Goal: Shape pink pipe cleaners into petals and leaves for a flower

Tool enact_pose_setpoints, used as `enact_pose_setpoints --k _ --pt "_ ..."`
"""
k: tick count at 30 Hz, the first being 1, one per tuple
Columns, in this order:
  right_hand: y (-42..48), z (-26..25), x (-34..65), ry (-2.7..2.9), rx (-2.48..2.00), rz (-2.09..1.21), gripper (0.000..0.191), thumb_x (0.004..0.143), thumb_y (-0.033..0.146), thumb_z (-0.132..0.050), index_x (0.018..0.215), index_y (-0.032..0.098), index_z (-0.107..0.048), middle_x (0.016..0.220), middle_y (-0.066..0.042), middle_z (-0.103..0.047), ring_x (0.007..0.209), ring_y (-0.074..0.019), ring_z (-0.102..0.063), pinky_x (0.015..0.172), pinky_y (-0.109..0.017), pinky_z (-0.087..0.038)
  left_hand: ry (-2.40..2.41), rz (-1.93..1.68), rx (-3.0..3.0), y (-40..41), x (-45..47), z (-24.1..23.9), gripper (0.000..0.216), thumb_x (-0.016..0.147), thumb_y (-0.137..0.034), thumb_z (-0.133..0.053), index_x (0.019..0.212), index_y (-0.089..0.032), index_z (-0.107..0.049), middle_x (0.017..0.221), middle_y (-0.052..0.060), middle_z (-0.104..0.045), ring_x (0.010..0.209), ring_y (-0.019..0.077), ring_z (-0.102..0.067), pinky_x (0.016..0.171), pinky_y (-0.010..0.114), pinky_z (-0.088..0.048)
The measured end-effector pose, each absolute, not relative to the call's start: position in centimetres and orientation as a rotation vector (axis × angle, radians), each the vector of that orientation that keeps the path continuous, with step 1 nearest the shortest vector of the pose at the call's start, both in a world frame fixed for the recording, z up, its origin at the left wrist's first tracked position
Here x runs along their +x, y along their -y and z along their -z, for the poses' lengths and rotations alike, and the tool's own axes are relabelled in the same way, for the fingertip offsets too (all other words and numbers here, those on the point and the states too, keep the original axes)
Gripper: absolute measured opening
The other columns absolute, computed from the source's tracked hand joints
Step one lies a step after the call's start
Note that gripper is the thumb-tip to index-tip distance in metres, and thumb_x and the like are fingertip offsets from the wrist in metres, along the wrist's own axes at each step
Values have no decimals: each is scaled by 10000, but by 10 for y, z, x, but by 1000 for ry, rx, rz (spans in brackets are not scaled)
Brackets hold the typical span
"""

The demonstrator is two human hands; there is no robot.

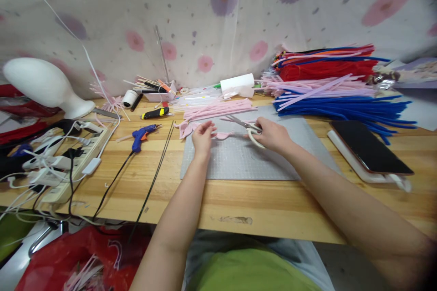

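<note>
Pink pieces (223, 135) lie on the mat (252, 163) by my left hand (203, 138) — whether its curled fingers hold one, I can't tell — while my right hand (272, 134) grasps scissors (243, 123), seemingly for cutting, which next calls for steady aim.

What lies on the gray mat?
On the mat: pink fuzzy stems along the far edge and a pink piece near the left hand. Anything beneath that hand or the right hand is covered.

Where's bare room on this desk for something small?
The near part of the mat, below your left hand and right hand; also the desk between mat and front edge. Crowded: the back, with pipe cleaners, and left, with a power strip.
</note>
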State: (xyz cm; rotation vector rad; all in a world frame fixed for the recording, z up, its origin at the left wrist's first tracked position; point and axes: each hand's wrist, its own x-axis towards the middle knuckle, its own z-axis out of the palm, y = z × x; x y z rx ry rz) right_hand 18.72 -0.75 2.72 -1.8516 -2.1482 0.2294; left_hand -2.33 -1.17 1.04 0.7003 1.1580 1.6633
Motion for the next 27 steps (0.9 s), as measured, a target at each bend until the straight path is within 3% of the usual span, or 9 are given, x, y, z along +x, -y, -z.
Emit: enact_pose_setpoints --k 3,5,11,18,22,27 --pt "2 -15 207 2002 -1969 -151 380 681 539 -513 844 196 -510 839 -94 -613 724 -227 -551 526 -282 -301 -1403 -1866 847 2 -56 -7 235 648 -99 -525 840 -180 -632 832 32 -646 692 97 -600 699 244 -464" --pt "0 -6 219 1956 -1944 -82 343 698 470 -508 883 181 -517 906 -120 -598 808 -244 -545 586 -303 -342 -1604 -1847 1088 -2 -75 -5 299 653 -86 -496 899 -193 -627 898 44 -645 833 127 -600 794 269 -447" --pt "0 9 238 1836 -1892 -35 326 717 377 -486 972 177 -525 957 -125 -585 894 -259 -525 706 -343 -380 -1882 -1113 1951 -9 -84 -10 444 617 -36 -503 1011 -211 -614 1086 77 -601 1104 239 -481 986 374 -313" --pt "-1 13 245 1810 -1871 -76 304 710 300 -478 978 169 -536 955 -124 -589 911 -262 -507 779 -364 -373 -1736 -492 2434 -30 -74 -16 417 662 -57 -489 1035 -202 -606 1082 108 -614 1093 269 -498 993 409 -273" --pt "0 12 240 1781 -1840 -41 312 732 286 -452 1002 158 -541 993 -140 -568 966 -268 -482 819 -376 -358 -1710 -628 2347 -35 -69 -18 310 672 -79 -520 921 -212 -648 995 97 -641 1033 261 -531 964 385 -305" --pt "4 8 236 1728 -1714 -36 256 738 260 -472 956 159 -559 1002 -140 -571 975 -262 -488 839 -388 -367 -1602 -1188 1783 -29 -54 -31 220 623 -133 -617 824 -213 -659 761 33 -634 801 183 -571 846 323 -393"
